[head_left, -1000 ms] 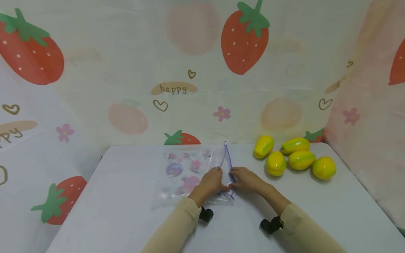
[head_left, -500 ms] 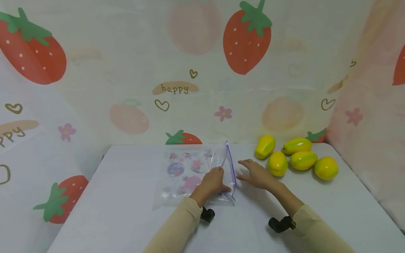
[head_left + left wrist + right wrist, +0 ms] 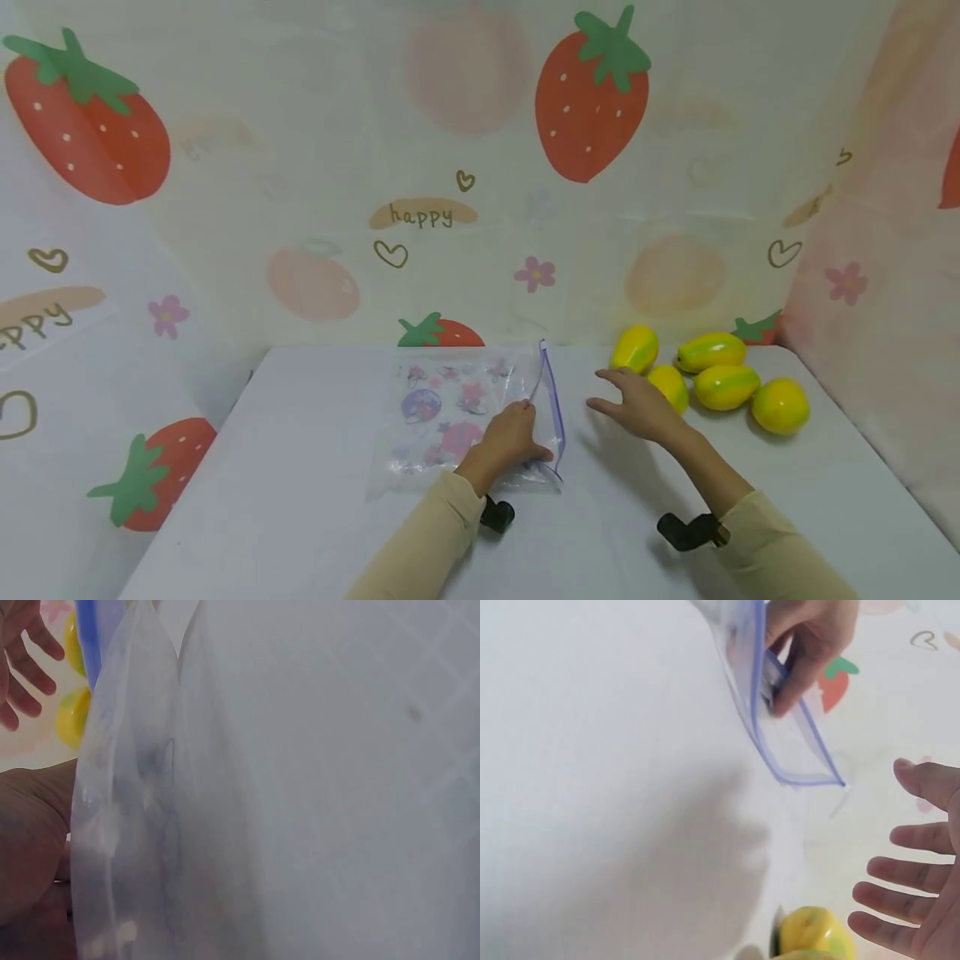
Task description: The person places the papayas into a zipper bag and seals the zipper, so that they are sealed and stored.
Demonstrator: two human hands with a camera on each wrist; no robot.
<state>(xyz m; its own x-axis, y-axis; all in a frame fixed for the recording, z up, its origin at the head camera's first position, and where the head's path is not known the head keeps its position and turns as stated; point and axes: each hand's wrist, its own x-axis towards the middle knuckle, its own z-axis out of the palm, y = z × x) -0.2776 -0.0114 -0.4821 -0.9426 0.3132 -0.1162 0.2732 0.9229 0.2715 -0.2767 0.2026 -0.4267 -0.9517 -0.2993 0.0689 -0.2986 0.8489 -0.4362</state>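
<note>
A clear zip bag with pink and purple prints lies flat on the white table, its purple zip edge to the right. My left hand grips the upper layer near the mouth with bent fingers, and the right wrist view shows the bag's mouth parted. My right hand is off the bag, fingers spread and holding nothing. It hovers in front of several glossy yellow fruits with green streaks, like small papayas, overlapping the nearest papaya-like fruit in the head view.
Behind and right of that hand lie more of these fruits, one at the back left and another at the far right. A strawberry-print backdrop rises behind the white table. Each wrist wears a black camera.
My right hand has let go of the bag's zip edge and moved right toward the fruits, its fingers spreading. My left hand stays on the bag, whose mouth stands slightly parted.
</note>
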